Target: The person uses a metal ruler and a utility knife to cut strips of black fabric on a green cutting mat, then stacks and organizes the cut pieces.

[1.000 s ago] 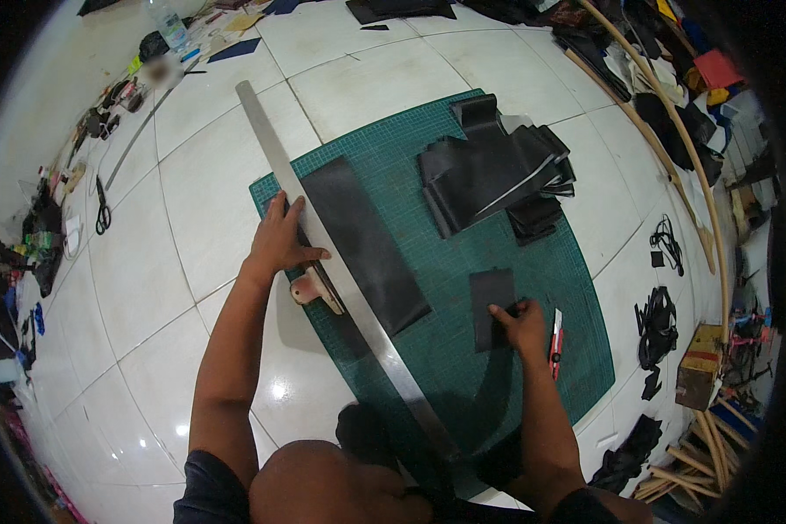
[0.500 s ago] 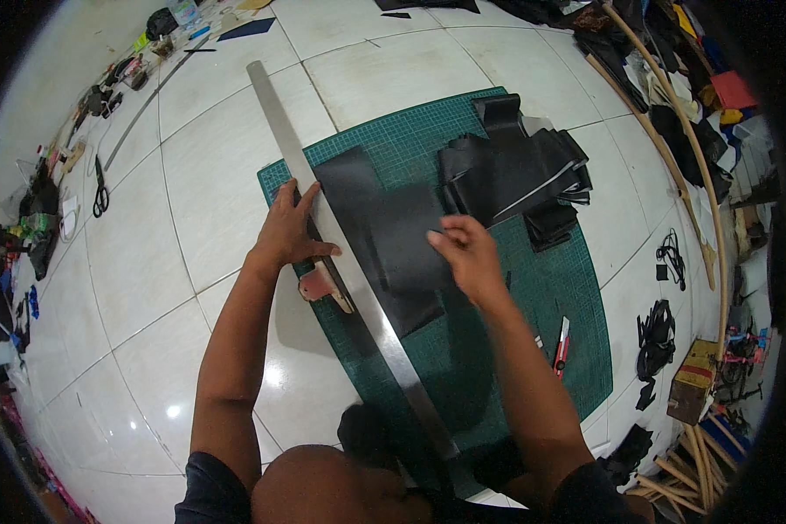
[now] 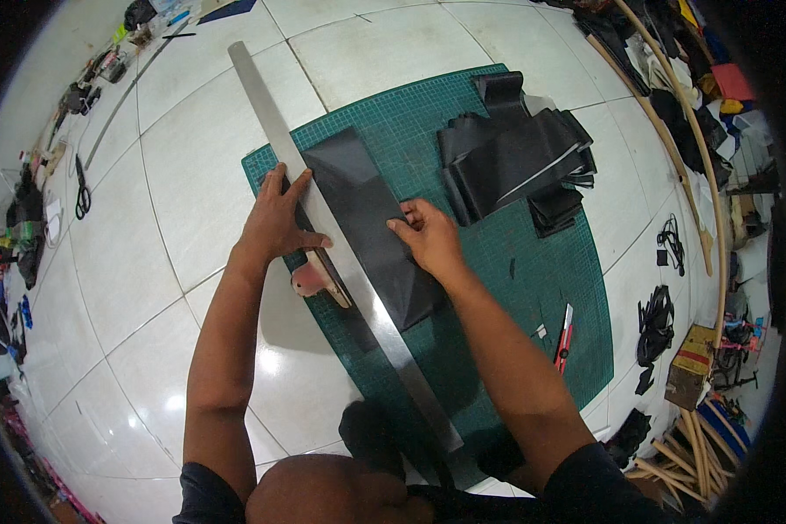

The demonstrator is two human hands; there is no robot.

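Observation:
My left hand point(image 3: 279, 214) lies spread with its fingertips and thumb on a long metal ruler point(image 3: 358, 275). Under the ruler's right side is a black leather-like sheet point(image 3: 367, 210), running lengthwise beside it. My right hand point(image 3: 428, 240) pinches the right edge of this sheet between thumb and fingers. Just below my left hand, a pinkish and beige handle-like piece point(image 3: 308, 280) sits against the ruler's left side. All of this rests on a green cutting mat point(image 3: 506, 327). A red utility knife point(image 3: 565, 341) with its blade out lies at the mat's right.
A pile of black strips point(image 3: 515, 162) covers the mat's far right. Black scissors point(image 3: 82, 188) lie on the tiled floor at left. Cables point(image 3: 655, 327), a box point(image 3: 693, 367) and wooden poles point(image 3: 672, 131) line the right side.
My right hand has moved left with the black material. Its blurred, wider outline has become one flat sheet beside the ruler. My left hand stays on the ruler, and the whole view has shifted slightly.

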